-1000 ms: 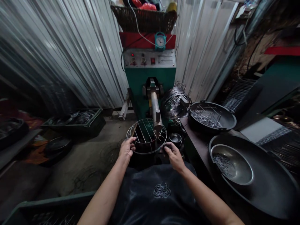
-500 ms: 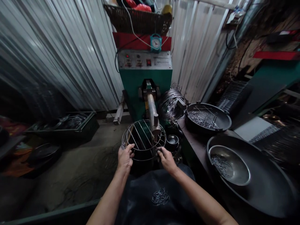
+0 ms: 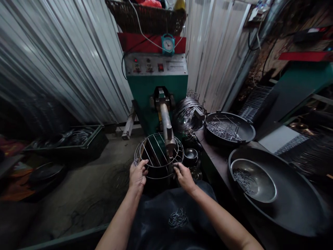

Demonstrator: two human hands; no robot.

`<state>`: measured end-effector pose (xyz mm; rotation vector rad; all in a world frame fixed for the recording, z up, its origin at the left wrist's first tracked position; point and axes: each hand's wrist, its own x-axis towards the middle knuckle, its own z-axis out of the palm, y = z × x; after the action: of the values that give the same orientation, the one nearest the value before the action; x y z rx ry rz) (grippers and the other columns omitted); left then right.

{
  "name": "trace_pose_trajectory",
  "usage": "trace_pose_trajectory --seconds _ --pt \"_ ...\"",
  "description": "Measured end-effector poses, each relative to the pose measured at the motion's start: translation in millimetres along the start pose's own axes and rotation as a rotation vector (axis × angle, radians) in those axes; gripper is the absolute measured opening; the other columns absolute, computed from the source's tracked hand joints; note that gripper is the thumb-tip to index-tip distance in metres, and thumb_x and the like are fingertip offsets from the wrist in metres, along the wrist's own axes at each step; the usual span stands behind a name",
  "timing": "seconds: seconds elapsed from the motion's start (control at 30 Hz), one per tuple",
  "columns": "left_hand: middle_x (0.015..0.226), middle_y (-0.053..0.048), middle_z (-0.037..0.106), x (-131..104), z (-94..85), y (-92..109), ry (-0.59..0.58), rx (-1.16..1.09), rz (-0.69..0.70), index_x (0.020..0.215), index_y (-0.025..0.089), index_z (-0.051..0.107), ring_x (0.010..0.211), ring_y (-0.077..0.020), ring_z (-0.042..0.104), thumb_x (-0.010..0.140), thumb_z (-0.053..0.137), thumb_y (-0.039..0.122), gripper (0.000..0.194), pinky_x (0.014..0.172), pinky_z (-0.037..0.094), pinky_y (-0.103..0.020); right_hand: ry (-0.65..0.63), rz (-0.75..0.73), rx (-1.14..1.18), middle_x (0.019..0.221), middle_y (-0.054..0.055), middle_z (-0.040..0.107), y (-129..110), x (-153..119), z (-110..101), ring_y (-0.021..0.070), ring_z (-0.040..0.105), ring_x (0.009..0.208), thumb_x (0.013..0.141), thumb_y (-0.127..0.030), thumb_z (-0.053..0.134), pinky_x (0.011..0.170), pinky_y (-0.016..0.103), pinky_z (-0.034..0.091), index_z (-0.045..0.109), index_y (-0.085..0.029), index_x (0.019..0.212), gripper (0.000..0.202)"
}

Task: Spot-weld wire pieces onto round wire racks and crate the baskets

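A round wire rack (image 3: pixel 152 152), two rings joined by short wires with straight bars across, is held level under the arm of a green spot welding machine (image 3: pixel 156 86). My left hand (image 3: pixel 138 172) is closed on its left front rim. At the right front rim my right hand (image 3: pixel 183 175) pinches the wire, its fingertips partly hidden; whether a small wire piece is also in them I cannot tell. The machine's electrode tip (image 3: pixel 170 152) meets the rack just beyond my right fingers. A small pile of short bent wires (image 3: pixel 178 218) rests on the dark apron (image 3: pixel 156 229) over my lap.
On the right bench sit a black pan (image 3: pixel 249 133) with wire pieces and a large dark pan (image 3: pixel 291 208) holding a steel bowl (image 3: pixel 267 189) of short wires. Several wire rings (image 3: pixel 188 113) hang beside the machine. A green bin (image 3: pixel 67 146) stands on the left floor.
My view has shifted slightly, so the machine and pans appear a little further left. Both hands keep their hold on the rack, which has barely moved.
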<state>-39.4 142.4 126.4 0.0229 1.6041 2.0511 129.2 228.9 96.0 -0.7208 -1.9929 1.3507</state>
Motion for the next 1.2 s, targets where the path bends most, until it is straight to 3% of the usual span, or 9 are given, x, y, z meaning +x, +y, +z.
trace_pose_trajectory --seconds 0.4,0.93,1.2 --pt "0.052 0.012 0.034 1 -0.7 -1 0.015 0.011 0.007 0.071 0.019 0.043 0.038 -0.0017 0.025 0.044 0.071 0.027 0.04 0.038 0.021 -0.017 -0.042 0.067 0.168 0.069 -0.001 0.057 2 7 3 0.009 0.049 0.047 0.084 -0.04 0.045 0.046 0.021 0.04 0.053 -0.019 0.086 0.022" --pt "0.05 0.011 0.037 14 6.5 -5 0.08 -0.022 -0.053 0.069 0.018 0.046 0.039 -0.0024 0.026 0.038 0.073 0.026 0.042 0.036 0.022 -0.018 -0.034 0.071 0.192 0.065 -0.001 0.055 5 24 1 0.0094 0.047 0.046 0.083 -0.031 0.045 0.045 0.021 0.038 0.054 -0.019 0.085 0.015" --pt "0.049 0.011 0.037 12 8.0 -2 0.13 0.004 -0.074 0.064 0.018 0.044 0.038 -0.0018 0.025 0.036 0.073 0.025 0.041 0.035 0.022 -0.018 -0.023 0.09 0.274 0.064 -0.002 0.055 0 22 4 0.0085 0.046 0.041 0.08 -0.039 0.047 0.041 0.021 0.036 0.053 -0.018 0.081 0.022"
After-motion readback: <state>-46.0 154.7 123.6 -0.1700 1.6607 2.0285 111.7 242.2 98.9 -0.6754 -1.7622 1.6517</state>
